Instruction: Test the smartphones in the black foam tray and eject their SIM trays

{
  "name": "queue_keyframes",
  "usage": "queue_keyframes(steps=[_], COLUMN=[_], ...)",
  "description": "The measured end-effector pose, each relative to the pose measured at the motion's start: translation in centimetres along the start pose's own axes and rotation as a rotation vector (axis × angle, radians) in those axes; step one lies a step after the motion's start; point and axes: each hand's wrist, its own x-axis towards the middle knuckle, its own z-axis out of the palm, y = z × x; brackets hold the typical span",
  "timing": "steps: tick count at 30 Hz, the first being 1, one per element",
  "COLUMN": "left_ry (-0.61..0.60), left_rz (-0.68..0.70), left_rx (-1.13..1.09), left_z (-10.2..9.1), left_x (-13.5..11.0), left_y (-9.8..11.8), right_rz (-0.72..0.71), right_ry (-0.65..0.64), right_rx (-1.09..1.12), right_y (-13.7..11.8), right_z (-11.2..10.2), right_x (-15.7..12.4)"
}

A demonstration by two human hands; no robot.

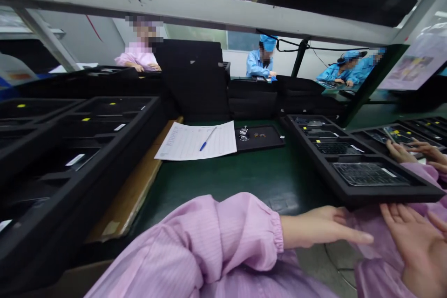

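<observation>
My left hand (323, 227) reaches right, just below the near edge of a black foam tray (387, 195). Its fingers are stretched out, some hidden behind the thumb side, and nothing shows in it. My right hand (415, 247) is at the lower right, palm turned up and fingers spread. Its fingertips come close to the tray's underside; I cannot tell whether they touch it. Flat dark glassy panels (370, 173) with white labels lie in the tray's compartments, and the tray's near end juts past the table edge.
More black trays (115, 149) stand at left beside a wooden board (139, 195). Paper (185, 144) with a blue pen (207, 139) and a small black tray (268, 137) of little parts lie on the green table (216, 177). A co-worker's hands (401, 152) work at far right.
</observation>
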Motion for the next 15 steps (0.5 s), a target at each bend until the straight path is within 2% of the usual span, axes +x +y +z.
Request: queue_keyframes(steps=[1,3,5,6,8,10,12,15], left_ry=[0.003,0.053,0.171,0.266,0.477,0.606,0.608,0.554], left_rz=[0.118,0.353,0.48,0.486,0.389,0.299,0.291,0.301], left_rx=[-0.079,-0.261,-0.452,-0.535,-0.662,-0.738,-0.78,-0.718], left_z=[0.9,2.4,3.5,3.7,3.6,2.8,1.5,-1.4], left_x=[0.3,0.9,1.6,1.9,2.1,1.3,-0.7,-5.9], left_y=[0.4,0.9,1.4,1.6,2.2,2.9,3.5,4.0], right_rz=[0.08,0.146,0.165,0.179,0.227,0.269,0.278,0.296], right_ry=[-0.032,-0.059,-0.078,-0.089,-0.116,-0.16,-0.234,-0.334], right_rx=[0.11,0.208,0.24,0.254,0.299,0.361,0.405,0.412], right_y=[-0.5,-1.5,-2.0,-2.0,-1.4,-0.1,1.3,3.1], right_z=[0.8,2.7,4.6,5.5,6.9,8.0,8.8,9.9], right_x=[-1.1,-3.7,-6.1,-7.1,-8.3,-8.1,-6.7,-3.6])
